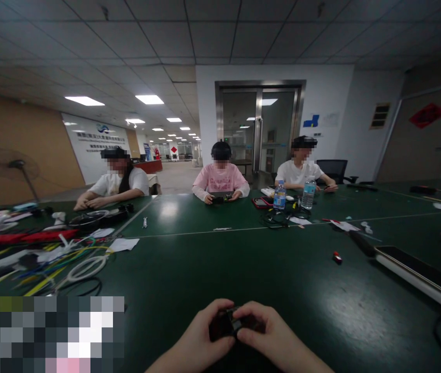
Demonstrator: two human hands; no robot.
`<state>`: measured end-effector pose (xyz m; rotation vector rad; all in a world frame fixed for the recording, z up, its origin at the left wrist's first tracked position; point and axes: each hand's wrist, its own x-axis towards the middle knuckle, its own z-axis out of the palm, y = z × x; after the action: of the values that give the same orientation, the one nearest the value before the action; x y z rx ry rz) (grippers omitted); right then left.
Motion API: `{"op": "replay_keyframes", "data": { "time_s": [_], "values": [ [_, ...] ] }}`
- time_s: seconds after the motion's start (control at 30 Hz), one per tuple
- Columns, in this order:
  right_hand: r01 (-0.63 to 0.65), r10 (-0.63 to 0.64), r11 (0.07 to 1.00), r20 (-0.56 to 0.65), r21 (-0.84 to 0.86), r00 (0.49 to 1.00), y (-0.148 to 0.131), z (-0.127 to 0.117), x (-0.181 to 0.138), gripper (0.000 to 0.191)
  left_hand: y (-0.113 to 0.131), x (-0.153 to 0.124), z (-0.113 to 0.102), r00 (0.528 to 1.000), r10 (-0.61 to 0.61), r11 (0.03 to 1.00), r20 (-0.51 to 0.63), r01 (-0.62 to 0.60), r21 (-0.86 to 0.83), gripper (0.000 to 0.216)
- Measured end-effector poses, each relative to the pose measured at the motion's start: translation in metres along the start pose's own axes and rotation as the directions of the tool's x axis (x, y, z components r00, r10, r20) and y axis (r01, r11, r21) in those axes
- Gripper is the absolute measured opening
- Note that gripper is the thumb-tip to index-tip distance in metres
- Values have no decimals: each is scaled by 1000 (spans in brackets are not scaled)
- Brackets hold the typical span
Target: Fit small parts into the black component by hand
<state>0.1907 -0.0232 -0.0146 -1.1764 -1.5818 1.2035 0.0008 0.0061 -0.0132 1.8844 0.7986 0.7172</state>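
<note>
Head view showed the left hand (200,330) and right hand (273,329) at the near side of the green bench (173,282), fingers pinching a small dark object (236,323) between them. A red-and-white piece (337,258) lay toward the bench's right, two bottles (280,197) stood on its far side, and cables (85,278) cluttered its left.

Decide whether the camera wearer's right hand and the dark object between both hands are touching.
Touching. The head view shows the right hand with its thumb and index finger against the dark object, no gap visible.
</note>
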Motion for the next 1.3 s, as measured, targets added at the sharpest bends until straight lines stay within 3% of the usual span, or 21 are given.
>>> {"op": "replay_keyframes", "data": {
  "time_s": [0.17, 0.9, 1.3],
  "values": [
    [-15, 15, 1000, 12, -12, 1000, 1, -2, 0, 25, 2, 0, -1, 1000, 4, 1000, 12, -4, 2, 36],
    [-26, 24, 997, 33, 66, 999, -4, 1, -1, 26, -6, 1, 0, 999, 13, 998, 38, -11, -57, 40],
    [-27, 24, 998, 37, 56, 999, -5, 0, -2, 25, 3, 0, 0, 1000, -7, 997, 30, 9, -80, 39]
  ]
}}
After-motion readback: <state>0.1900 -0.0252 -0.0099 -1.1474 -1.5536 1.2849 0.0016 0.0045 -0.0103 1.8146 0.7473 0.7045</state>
